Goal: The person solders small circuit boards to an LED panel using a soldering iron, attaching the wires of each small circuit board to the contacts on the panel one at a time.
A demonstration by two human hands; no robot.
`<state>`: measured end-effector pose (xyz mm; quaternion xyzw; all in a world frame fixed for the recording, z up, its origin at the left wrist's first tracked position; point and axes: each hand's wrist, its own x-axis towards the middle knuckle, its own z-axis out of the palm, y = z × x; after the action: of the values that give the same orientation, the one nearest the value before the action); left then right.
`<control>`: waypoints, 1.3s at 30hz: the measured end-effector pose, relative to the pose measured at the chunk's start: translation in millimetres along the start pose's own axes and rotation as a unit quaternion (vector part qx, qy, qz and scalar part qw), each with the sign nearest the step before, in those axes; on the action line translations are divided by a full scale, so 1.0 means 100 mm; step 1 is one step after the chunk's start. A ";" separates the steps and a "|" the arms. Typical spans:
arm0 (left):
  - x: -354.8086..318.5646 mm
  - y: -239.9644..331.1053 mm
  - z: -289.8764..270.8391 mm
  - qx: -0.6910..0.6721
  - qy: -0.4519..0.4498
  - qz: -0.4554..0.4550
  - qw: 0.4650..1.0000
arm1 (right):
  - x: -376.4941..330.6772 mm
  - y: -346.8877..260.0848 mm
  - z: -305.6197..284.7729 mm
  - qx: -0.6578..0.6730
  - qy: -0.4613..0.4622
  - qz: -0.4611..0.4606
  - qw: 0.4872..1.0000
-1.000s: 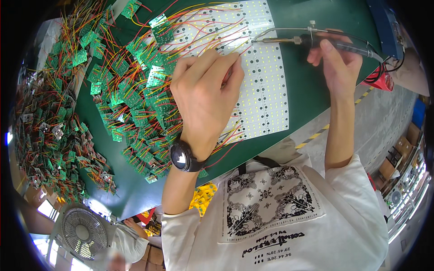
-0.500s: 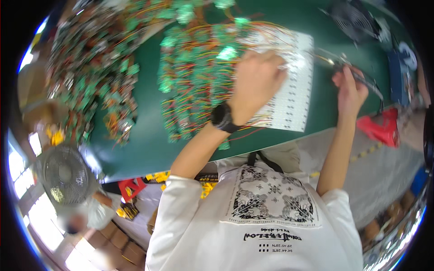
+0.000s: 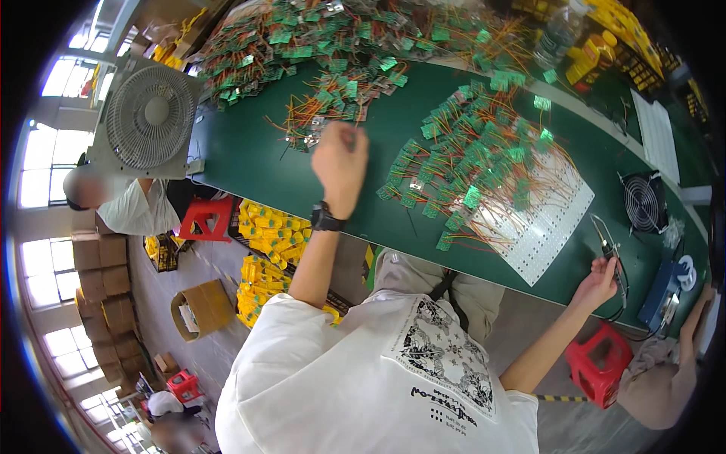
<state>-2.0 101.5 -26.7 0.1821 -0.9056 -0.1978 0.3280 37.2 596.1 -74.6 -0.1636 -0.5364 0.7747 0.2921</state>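
My left hand (image 3: 339, 170), a dark watch (image 3: 328, 218) on its wrist, is at the near edge of a loose heap of green circuit boards (image 3: 348, 89) with red and yellow wires. Its fingers are curled together, and what they hold, if anything, is hidden. At the right, my right hand (image 3: 595, 286) grips a soldering iron (image 3: 607, 248) whose bent metal tip points up and away. Between the hands, rows of wired circuit boards (image 3: 435, 170) partly cover a white perforated board (image 3: 538, 256) on the green table (image 3: 249, 163).
A larger board pile (image 3: 257, 57) spreads along the far left. A small black fan (image 3: 643, 203) and a blue soldering station (image 3: 660, 295) with a cable stand at the right. A bottle (image 3: 558, 36) is at the back. Red stools (image 3: 600, 365) and other people are around.
My left hand has moved left, from the white board to the loose heap. The view has turned left. My right hand still holds the soldering iron.
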 end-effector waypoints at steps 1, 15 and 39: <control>0.05 -0.17 -0.06 0.056 -0.013 -0.077 0.995 | 0.00 0.01 0.01 0.001 -0.003 0.001 1.000; 0.06 -0.69 0.02 -0.024 -0.062 -0.218 0.974 | 0.00 0.04 -0.04 -0.064 -0.047 -0.005 0.997; -0.30 -0.91 -0.64 -0.378 -0.207 -0.279 0.858 | -0.03 0.01 0.01 -0.077 -0.055 0.002 0.996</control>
<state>80.4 22.3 -40.4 0.2437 -0.7199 -0.6410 0.1074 38.0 593.2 -75.6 -0.1435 -0.6091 0.7397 0.2473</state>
